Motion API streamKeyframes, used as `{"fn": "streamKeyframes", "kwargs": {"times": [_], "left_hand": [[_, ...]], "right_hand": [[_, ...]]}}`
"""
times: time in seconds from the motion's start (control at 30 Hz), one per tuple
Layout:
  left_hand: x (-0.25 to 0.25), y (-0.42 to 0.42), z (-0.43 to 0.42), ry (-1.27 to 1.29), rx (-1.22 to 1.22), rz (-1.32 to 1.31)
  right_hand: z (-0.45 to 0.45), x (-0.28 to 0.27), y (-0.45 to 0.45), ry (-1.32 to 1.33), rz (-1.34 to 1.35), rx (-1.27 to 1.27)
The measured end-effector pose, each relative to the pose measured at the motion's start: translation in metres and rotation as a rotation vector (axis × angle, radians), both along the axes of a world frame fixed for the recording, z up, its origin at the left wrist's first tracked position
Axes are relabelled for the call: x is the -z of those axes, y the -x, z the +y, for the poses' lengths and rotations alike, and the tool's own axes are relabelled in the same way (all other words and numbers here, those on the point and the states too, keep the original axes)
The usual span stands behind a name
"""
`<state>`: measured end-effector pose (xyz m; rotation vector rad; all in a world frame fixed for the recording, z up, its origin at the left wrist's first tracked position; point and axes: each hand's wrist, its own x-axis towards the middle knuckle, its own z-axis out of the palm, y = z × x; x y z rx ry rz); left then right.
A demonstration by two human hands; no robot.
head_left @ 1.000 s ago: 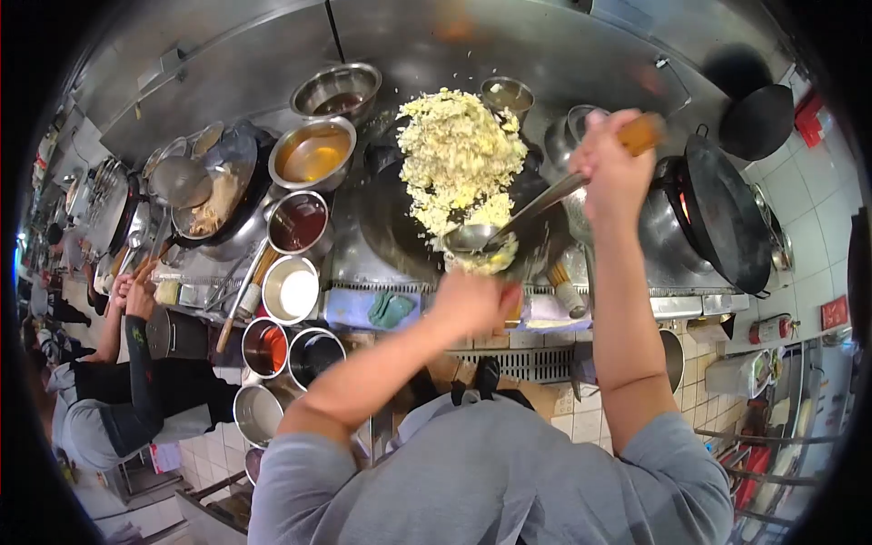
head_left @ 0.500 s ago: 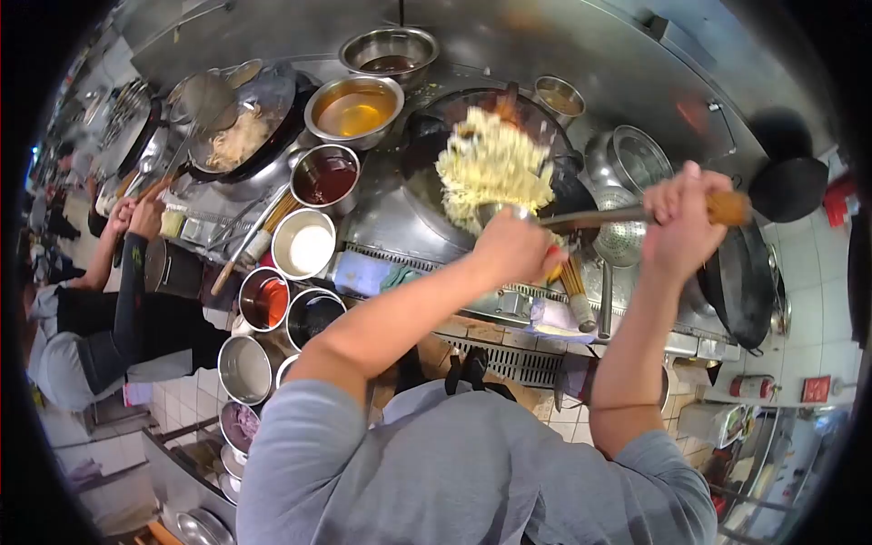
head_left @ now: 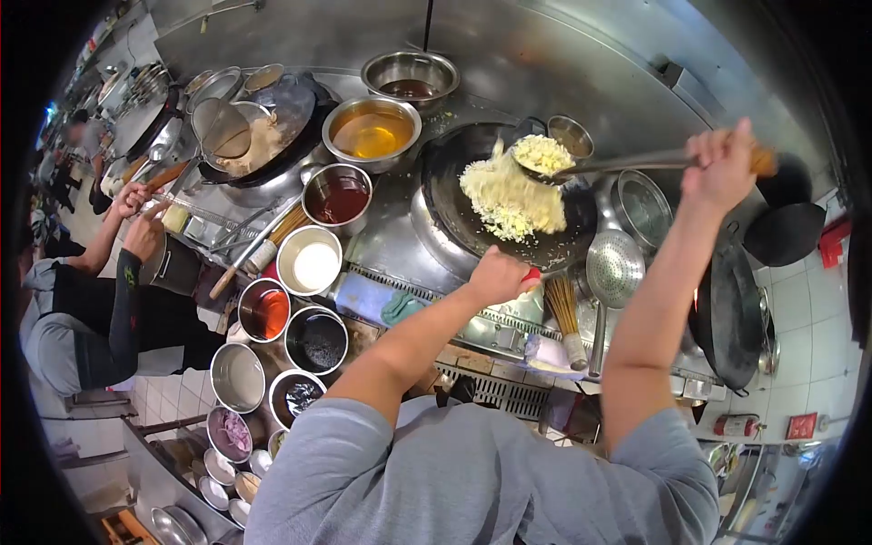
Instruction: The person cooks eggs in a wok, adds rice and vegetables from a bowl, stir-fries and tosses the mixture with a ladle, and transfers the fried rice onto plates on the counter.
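My right hand is wrapped round the wooden-ended handle of a steel ladle, whose bowl is heaped with pale yellow food. Below and left of the ladle, a mass of rice with egg lies in the dark wok, partly blurred by motion. At the wok's near edge my left hand is closed round something red, with a little red showing beside the fingers. The rest of what it holds is hidden.
Bowls of amber liquid and dark red sauce stand left of the wok. A perforated strainer and a bamboo brush lie to its right. Another person's hand is at the left, near a second wok.
The rice, earlier tossed high, is lower in the wok. The ladle has risen to the wok's far side, heaped with food, and my right hand has moved up and right. The view has shifted.
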<state>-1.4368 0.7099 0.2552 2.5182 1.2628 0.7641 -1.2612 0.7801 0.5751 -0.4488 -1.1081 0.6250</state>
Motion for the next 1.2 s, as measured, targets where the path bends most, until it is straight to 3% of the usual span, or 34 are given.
{"fn": "streamKeyframes", "kwargs": {"times": [0.07,0.1,0.13,0.17,0.27,0.3,0.37,0.4,0.43,0.47,0.53,0.6,0.63,0.67,0.73,0.8,0.87,0.93,0.97,1.03,1.1,1.17,1.2], "left_hand": [[0.010,0.003,0.012,-0.011,0.012,-0.041],[0.016,0.003,0.010,-0.003,0.036,-0.085],[0.019,0.004,0.008,0.003,0.047,-0.082],[0.018,0.010,0.015,-0.015,0.066,-0.086],[0.024,0.023,0.008,-0.124,0.031,-0.073],[0.024,0.021,0.001,-0.072,-0.004,-0.016],[0.014,0.018,0.004,-0.028,-0.017,0.050],[0.009,0.016,0.003,0.070,-0.008,0.135],[0.000,0.015,0.005,0.159,-0.004,0.220],[-0.011,0.017,0.006,0.214,0.006,0.261],[0.017,0.016,0.009,0.017,-0.064,0.224],[0.018,0.016,0.007,0.038,-0.072,0.209],[0.016,0.018,0.010,0.064,-0.069,0.193],[0.017,0.018,0.008,0.059,-0.061,0.202],[0.017,0.016,0.012,0.086,-0.078,0.210],[0.017,0.016,0.010,0.080,-0.073,0.216],[0.018,0.015,0.011,0.072,-0.098,0.142],[0.013,0.018,0.010,0.140,-0.079,0.110],[0.012,0.017,0.009,0.209,-0.071,0.138],[0.005,0.014,0.014,0.272,-0.083,0.195],[0.012,0.011,0.015,0.259,-0.120,0.218],[0.013,0.009,0.015,0.235,-0.144,0.162],[0.015,0.007,0.009,0.223,-0.170,0.123]], "right_hand": [[0.030,0.070,0.032,0.075,0.012,0.258],[0.074,0.147,0.025,0.180,-0.098,0.210],[0.077,0.154,0.027,0.201,-0.031,-0.048],[0.079,0.130,0.029,0.281,0.029,0.101],[0.036,0.077,0.002,0.305,0.002,0.017],[0.014,0.077,-0.008,0.277,-0.032,-0.026],[0.024,0.135,0.015,0.306,-0.088,0.221],[0.041,0.154,0.032,0.294,0.109,0.081],[0.064,0.167,0.033,0.208,0.023,-0.044],[0.067,0.149,0.039,0.240,-0.044,-0.145],[0.044,0.107,0.069,0.222,-0.030,-0.095],[0.028,0.117,0.078,0.041,-0.201,0.072],[0.041,0.154,0.074,0.000,-0.365,0.153],[0.066,0.196,0.062,0.100,-0.357,0.086],[0.082,0.146,0.050,0.190,-0.463,0.285],[0.095,0.102,0.021,0.271,-0.306,0.194],[0.074,0.101,0.012,0.166,-0.027,0.118],[0.102,0.176,0.020,0.083,-0.235,0.269],[0.120,0.187,0.021,0.133,-0.294,0.109],[0.115,0.126,0.049,0.236,-0.321,0.125],[0.102,0.104,0.063,0.334,-0.350,0.153],[0.084,0.116,0.063,0.195,0.072,-0.178],[0.084,0.125,0.061,0.226,0.066,-0.178]]}}
